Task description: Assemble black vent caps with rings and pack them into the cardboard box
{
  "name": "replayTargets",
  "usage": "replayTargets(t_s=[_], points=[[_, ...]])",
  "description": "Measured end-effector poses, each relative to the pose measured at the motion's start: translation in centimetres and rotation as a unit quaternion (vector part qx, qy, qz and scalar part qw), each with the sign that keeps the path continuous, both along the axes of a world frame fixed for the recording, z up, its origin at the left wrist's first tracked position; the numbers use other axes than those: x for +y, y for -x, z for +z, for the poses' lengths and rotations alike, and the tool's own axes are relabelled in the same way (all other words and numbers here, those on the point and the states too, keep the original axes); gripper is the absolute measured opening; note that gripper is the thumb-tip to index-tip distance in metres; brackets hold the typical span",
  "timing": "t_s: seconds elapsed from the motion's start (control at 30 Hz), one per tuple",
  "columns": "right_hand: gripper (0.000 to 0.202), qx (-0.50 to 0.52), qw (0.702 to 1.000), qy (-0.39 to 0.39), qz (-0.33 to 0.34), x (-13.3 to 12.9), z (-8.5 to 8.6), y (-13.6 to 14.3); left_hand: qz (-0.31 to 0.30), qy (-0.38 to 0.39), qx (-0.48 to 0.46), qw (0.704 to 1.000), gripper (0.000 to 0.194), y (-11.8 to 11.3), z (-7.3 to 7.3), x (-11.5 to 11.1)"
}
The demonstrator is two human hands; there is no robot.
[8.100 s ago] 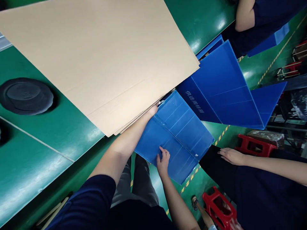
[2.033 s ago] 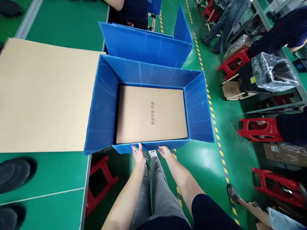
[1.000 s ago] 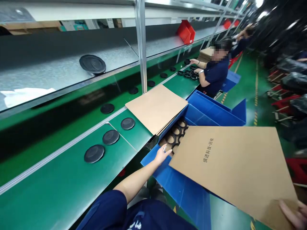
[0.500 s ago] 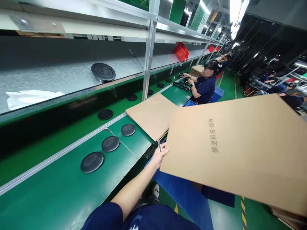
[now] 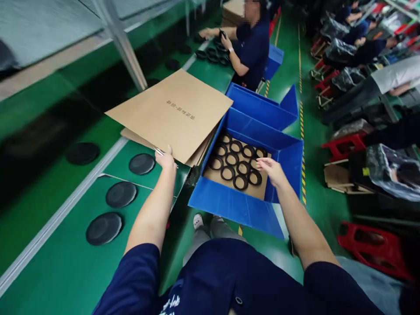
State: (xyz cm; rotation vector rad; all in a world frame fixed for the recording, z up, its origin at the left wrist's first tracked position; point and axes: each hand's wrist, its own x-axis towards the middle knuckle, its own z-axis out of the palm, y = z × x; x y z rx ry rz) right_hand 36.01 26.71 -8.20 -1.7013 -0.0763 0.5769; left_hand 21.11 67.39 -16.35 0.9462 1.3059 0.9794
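My left hand (image 5: 166, 158) is closed round a thin metallic pen-like tool (image 5: 159, 151) at the near edge of a printed cardboard sheet (image 5: 173, 109), which lies slightly askew on other sheets. My right hand (image 5: 269, 169), fingers apart and holding nothing, hovers over the right side of an open blue box (image 5: 290, 164). Inside that box, several black rings (image 5: 232, 158) lie in rows on a brown cardboard layer (image 5: 216, 178). Left of my left hand, black discs (image 5: 141, 163) rest on the green bench (image 5: 65, 267).
A second blue box (image 5: 259, 105) adjoins the first at its far side. Beyond it a person in dark blue (image 5: 252, 48) handles a black part. A metal post (image 5: 123, 48) rises behind the sheets. Red stools (image 5: 374, 245) stand at the right.
The large cardboard sheet has moved left from over the box onto the stack, uncovering the rings. My right hand has come into view, and the view has turned down and to the right.
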Motion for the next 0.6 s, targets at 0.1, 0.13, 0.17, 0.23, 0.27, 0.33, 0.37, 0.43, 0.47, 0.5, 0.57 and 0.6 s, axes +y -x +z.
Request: replayTargets(t_s=[0.1,0.13,0.17,0.23,0.27,0.33,0.37,0.43,0.47,0.5,0.57,0.6], points=[[0.017,0.100,0.991,0.086,-0.005,-1.3,-6.3,1.8,-0.036,0.021,0.043,0.998,0.047,-2.2,-1.9,0.5],[0.015,0.132,0.983,0.126,-0.002,-1.9,-8.4,2.4,-0.046,0.027,0.063,0.997,0.049,-2.5,-2.3,0.6],[0.015,0.160,0.973,0.165,0.006,-2.3,-10.5,3.0,-0.053,0.025,0.086,0.995,0.052,-2.5,-2.5,0.5],[0.015,0.199,0.954,0.220,0.036,-2.7,-14.3,4.2,-0.054,-0.002,0.146,0.988,0.062,-1.6,-2.7,0.1],[0.015,0.210,0.948,0.232,0.054,-2.6,-16.1,4.6,-0.049,-0.033,0.175,0.983,0.065,-0.6,-2.7,-0.3],[0.016,0.212,0.941,0.245,0.093,-1.5,-19.1,5.2,-0.038,-0.106,0.223,0.968,0.065,2.4,-2.7,-1.7],[0.019,0.206,0.939,0.250,0.113,-0.6,-20.4,5.2,-0.042,-0.147,0.243,0.958,0.060,4.4,-2.6,-2.8],[0.034,0.168,0.943,0.249,0.143,2.2,-22.4,4.6,-0.045,-0.175,0.268,0.946,0.050,8.9,-2.4,-5.6],[0.047,0.130,0.947,0.248,0.156,4.0,-23.3,4.0,-0.060,-0.162,0.318,0.932,0.046,11.3,-2.1,-7.3],[0.064,0.089,0.949,0.253,0.168,6.0,-23.9,3.3,-0.070,-0.131,0.361,0.920,0.046,13.5,-1.8,-9.1],[0.093,0.023,0.937,0.296,0.186,10.4,-24.9,1.5,-0.072,-0.040,0.414,0.907,0.048,17.4,-1.0,-13.0],[0.100,0.007,0.924,0.332,0.190,12.6,-25.3,0.4,-0.059,0.003,0.433,0.900,0.051,19.1,-0.4,-14.9]])
